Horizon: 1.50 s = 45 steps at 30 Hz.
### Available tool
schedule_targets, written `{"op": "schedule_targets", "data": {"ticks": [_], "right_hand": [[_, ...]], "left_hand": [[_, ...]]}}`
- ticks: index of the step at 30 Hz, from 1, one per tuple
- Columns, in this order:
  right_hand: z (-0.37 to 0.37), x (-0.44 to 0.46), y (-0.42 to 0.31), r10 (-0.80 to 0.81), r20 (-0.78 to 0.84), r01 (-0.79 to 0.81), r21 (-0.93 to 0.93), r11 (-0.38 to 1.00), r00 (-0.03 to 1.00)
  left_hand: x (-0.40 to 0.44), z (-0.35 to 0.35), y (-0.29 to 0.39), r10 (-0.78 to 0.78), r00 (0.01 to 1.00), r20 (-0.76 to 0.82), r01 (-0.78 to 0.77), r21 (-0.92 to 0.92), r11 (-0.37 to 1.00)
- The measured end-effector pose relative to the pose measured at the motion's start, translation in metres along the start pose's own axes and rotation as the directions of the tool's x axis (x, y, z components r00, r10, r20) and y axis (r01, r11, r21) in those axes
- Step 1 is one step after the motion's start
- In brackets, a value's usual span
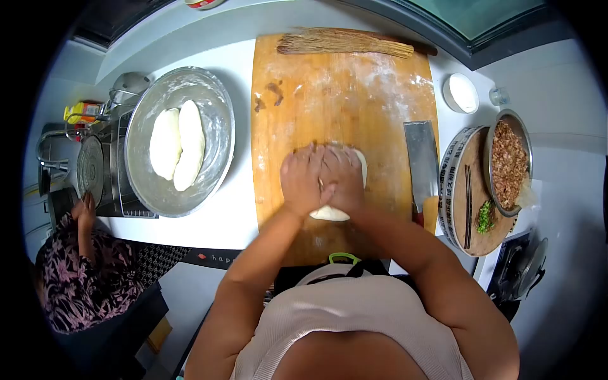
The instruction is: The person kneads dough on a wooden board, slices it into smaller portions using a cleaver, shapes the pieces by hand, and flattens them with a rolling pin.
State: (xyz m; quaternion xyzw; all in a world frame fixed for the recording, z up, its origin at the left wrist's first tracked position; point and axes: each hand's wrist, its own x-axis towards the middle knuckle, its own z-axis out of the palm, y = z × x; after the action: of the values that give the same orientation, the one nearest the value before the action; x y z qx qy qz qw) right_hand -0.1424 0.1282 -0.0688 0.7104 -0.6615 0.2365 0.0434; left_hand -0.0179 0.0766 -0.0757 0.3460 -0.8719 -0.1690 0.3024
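Observation:
A piece of pale dough (330, 214) lies on the floured wooden board (316, 101), showing at the right of and below my hands. My left hand (303, 179) presses down on it, its fingers lying forward over the dough. Beside it and partly overlapping it, my right hand (342, 177) also presses on the dough, fingers spread forward. Most of the dough is hidden under both hands. To the right on the board lies a cleaver (421, 158) with a wide dark blade.
A metal bowl (218, 155) with two dough rolls (190, 145) stands left. A brush (342, 43) lies at the board's back. Right are a white bowl (461, 94), a round board (472, 234), chopped greens (486, 217) and a bowl of filling (508, 164). Another person (88, 272) is at far left.

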Motion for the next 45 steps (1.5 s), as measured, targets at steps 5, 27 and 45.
{"op": "schedule_targets", "data": {"ticks": [5, 27, 45], "right_hand": [[0.038, 0.06, 0.041, 0.037, -0.127, -0.025, 0.089, 0.996, 0.991], [-0.009, -0.084, -0.013, 0.097, 0.014, -0.097, 0.006, 0.995, 0.995], [0.004, 0.091, 0.051, 0.274, 0.375, -0.309, 0.035, 0.95, 0.886]], "left_hand": [[0.066, 0.021, -0.046, -0.084, 0.995, 0.053, 0.083, 0.035, 0.996], [-0.04, -0.025, 0.013, 0.172, 0.936, 0.306, -0.234, 0.176, 0.956], [0.088, -0.018, -0.062, 0.04, 0.869, 0.494, -0.064, 0.033, 0.997]]}}
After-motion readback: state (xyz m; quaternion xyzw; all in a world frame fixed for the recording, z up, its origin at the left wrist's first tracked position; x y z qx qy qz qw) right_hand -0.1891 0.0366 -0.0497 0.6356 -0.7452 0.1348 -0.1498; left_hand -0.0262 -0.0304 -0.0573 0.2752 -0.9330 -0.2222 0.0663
